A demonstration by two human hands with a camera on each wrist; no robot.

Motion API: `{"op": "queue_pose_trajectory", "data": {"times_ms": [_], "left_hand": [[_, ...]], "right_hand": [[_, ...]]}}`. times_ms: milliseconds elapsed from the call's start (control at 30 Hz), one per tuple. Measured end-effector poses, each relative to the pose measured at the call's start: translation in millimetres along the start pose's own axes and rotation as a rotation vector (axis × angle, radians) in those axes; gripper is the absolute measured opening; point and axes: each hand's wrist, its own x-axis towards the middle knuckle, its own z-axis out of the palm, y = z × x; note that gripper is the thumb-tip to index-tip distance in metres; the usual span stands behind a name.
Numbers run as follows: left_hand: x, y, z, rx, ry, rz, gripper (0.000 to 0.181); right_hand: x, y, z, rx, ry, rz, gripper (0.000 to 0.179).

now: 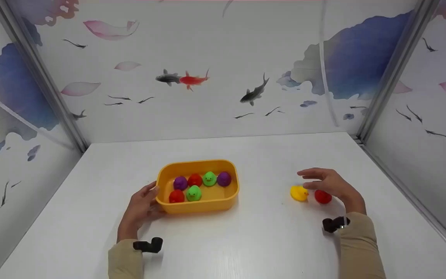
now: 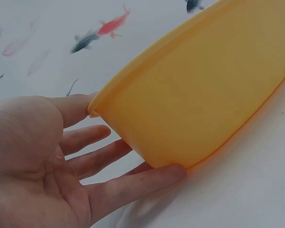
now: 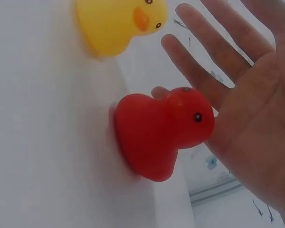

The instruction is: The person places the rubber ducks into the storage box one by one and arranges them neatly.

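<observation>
A yellow plastic tub [image 1: 198,207] stands on the table with two purple ducks [image 1: 223,179], two red ducks [image 1: 176,196] and two green ducks [image 1: 194,193] inside. At its left end my left hand [image 1: 139,209] grips it, the thumb at the rim and the other fingers along the outer wall; the thumb tip is hidden behind the rim in the left wrist view. To the right, a yellow duck [image 1: 299,193] and a red duck [image 1: 323,197] sit side by side. Over them hovers my right hand [image 1: 329,184], fingers extended, holding nothing; the red duck is by the palm.
The white table [image 1: 246,240] carries all of these. A back wall [image 1: 215,116] printed with fish and petals rises behind it, with side panels in metal frames [image 1: 393,73] left and right.
</observation>
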Motion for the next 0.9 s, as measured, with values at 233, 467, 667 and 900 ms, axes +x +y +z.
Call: {"op": "queue_pose_trajectory", "data": {"times_ms": [233, 467, 667, 900], "left_hand": [[2.5, -1.2, 0.9, -0.017, 0.008, -0.010, 0.060], [2.3, -0.7, 2.2, -0.003, 0.015, -0.014, 0.061], [2.2, -0.9, 1.5, 0.002, 0.013, -0.010, 0.062], [-0.9, -0.5, 0.0, -0.015, -0.005, 0.021, 0.058]], "right_hand": [[-1.2, 5.8, 0.6, -0.039, -0.025, 0.046, 0.054], [-1.0, 5.1, 0.1, -0.063, -0.032, 0.081, 0.055], [0.4, 5.7, 3.5, -0.088, -0.052, 0.070, 0.050], [1.6, 7.4, 5.0, -0.101, -0.062, 0.082, 0.046]]}}
